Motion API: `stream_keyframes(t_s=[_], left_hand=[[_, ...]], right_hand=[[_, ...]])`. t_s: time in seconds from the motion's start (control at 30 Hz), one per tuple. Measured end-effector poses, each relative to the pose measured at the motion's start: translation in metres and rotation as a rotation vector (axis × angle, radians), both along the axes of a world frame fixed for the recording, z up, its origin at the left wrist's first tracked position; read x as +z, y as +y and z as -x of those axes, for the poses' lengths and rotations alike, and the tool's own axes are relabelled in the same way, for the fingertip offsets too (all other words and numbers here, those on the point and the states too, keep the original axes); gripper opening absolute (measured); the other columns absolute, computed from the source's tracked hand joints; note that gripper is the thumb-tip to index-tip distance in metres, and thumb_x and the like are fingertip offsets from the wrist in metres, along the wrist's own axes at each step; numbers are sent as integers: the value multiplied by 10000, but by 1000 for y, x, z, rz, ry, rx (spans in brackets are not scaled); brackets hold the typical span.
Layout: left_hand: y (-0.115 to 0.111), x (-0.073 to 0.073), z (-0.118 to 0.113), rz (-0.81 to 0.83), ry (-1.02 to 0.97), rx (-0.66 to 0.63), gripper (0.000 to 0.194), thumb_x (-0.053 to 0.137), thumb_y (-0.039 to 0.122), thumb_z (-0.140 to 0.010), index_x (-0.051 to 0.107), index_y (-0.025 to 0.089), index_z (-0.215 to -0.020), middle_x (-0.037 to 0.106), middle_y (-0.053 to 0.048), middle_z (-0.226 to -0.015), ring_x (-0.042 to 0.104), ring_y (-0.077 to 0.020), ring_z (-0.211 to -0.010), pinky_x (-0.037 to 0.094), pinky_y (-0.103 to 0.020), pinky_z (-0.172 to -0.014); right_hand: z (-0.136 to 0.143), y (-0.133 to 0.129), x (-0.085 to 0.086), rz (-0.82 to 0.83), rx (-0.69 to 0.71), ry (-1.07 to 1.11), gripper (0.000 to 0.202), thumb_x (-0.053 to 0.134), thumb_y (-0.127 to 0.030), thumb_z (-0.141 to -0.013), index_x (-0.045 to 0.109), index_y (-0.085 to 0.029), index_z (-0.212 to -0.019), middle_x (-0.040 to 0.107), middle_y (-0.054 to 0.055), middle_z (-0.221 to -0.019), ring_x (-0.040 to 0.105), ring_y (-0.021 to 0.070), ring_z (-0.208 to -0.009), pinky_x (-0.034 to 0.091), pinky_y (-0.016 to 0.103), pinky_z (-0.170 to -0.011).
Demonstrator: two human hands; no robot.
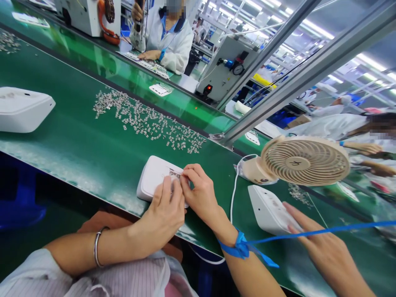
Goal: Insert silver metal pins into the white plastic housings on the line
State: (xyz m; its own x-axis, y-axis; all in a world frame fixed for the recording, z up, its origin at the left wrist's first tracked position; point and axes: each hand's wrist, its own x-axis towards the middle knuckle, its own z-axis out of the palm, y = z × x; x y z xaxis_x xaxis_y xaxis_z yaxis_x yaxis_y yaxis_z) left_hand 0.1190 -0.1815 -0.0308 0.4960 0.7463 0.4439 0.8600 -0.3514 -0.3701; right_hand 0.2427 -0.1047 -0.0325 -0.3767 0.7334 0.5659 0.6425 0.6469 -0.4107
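A white plastic housing [151,175] with rounded corners lies on the green work surface in front of me. In its top is a small recess holding tiny metal pieces [174,173]. My left hand [168,206] rests over the housing, its fingers bent and pressed together at that recess. From the other side, my right hand [198,189] reaches the same spot with thumb and forefinger pinched. Whatever the fingertips grip is too small and covered to make out. Beyond the housing, a loose spread of small metal clips [148,121] lies on the surface.
Another white housing [18,109] stands at the left. At the right, a co-worker's hand [321,241] touches a third housing [269,210]. A beige fan [305,161], its white cable [234,194] and a metal post [266,82] stand nearby. A blue wrist strap [309,231] stretches rightward.
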Motion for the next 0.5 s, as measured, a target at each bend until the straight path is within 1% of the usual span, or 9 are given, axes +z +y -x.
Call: stream_keyframes(t_s=[0.07,0.17,0.27,0.33,0.4,0.5], left_hand=[[0,0,0,6,-3,-19,413,449,303,-892,561,89,-1226,546,-118,-1285,492,-344,-1178,380,-402,-944],[0,1,0,20,-21,-7,431,422,319,-905,540,84,-1247,533,-122,-1303,482,-330,-1192,375,-391,-946],[1,2,-1,44,-49,14,435,399,335,-916,541,81,-1239,542,-138,-1290,490,-312,-1189,371,-377,-942],[1,3,-2,45,-55,19,429,409,336,-911,551,79,-1224,547,-148,-1281,500,-318,-1178,374,-379,-935],[1,3,-3,34,-50,23,422,415,333,-906,561,78,-1208,551,-151,-1275,501,-326,-1175,378,-382,-933],[1,3,-4,26,-32,29,420,407,327,-907,556,80,-1212,551,-140,-1279,494,-322,-1185,377,-378,-944]], right_hand=[[0,1,0,33,-7,29,169,433,-98,-811,550,-174,-716,567,77,-817,545,147,-696,492,281,-616],[-3,1,1,124,1,96,159,467,-122,-798,585,-172,-704,588,86,-866,579,155,-740,506,288,-640],[-9,-1,4,241,10,206,159,485,-152,-801,630,-185,-744,618,77,-906,611,163,-811,516,290,-679],[-13,-4,4,292,11,256,174,479,-154,-805,646,-193,-778,634,69,-910,624,164,-844,519,286,-697],[-16,-6,4,301,10,251,190,473,-151,-808,657,-196,-799,642,70,-936,630,164,-867,522,289,-726],[-17,-9,3,260,16,187,210,466,-142,-817,671,-188,-827,643,84,-968,632,165,-893,523,295,-769]])
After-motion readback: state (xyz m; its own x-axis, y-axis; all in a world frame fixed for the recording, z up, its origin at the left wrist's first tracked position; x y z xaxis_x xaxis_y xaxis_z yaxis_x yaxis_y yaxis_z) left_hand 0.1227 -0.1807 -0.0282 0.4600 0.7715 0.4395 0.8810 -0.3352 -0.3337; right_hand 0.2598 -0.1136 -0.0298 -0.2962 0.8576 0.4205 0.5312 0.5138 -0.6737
